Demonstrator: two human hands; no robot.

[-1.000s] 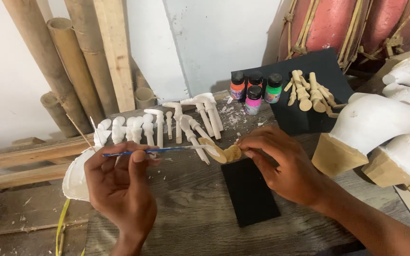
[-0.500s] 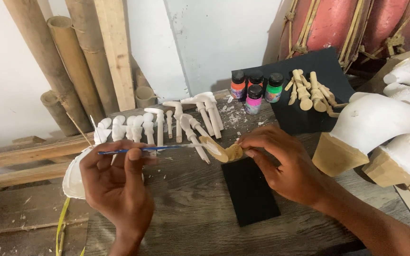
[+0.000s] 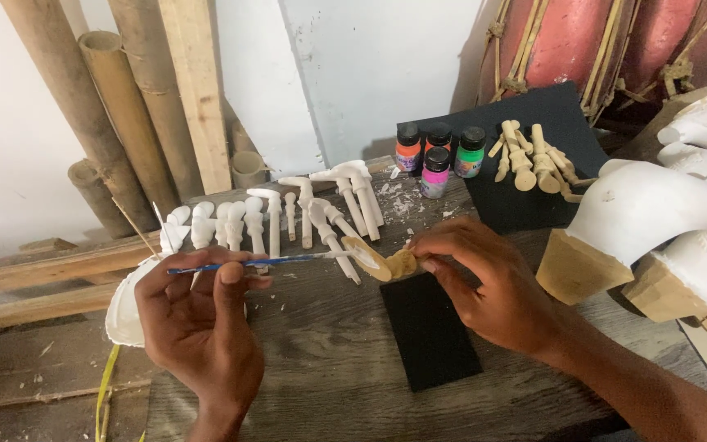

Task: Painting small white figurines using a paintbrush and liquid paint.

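Two hands work over the wooden bench (image 3: 337, 376); the left hand (image 3: 198, 327) pinches a thin blue-handled paintbrush (image 3: 255, 263) held level, its tip touching a small tan wooden piece (image 3: 382, 262); the right hand (image 3: 493, 286) pinches that piece by its other end, just above a black card (image 3: 430, 331); a row of white carved pegs (image 3: 288, 217) lies behind; four paint bottles (image 3: 439, 151) stand beyond, well apart.

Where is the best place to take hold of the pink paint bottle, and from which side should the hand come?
Grip the pink paint bottle by its black cap, coming from above. It stands upright, packed close to the orange and green bottles, so its sides are crowded and only the near side is free.
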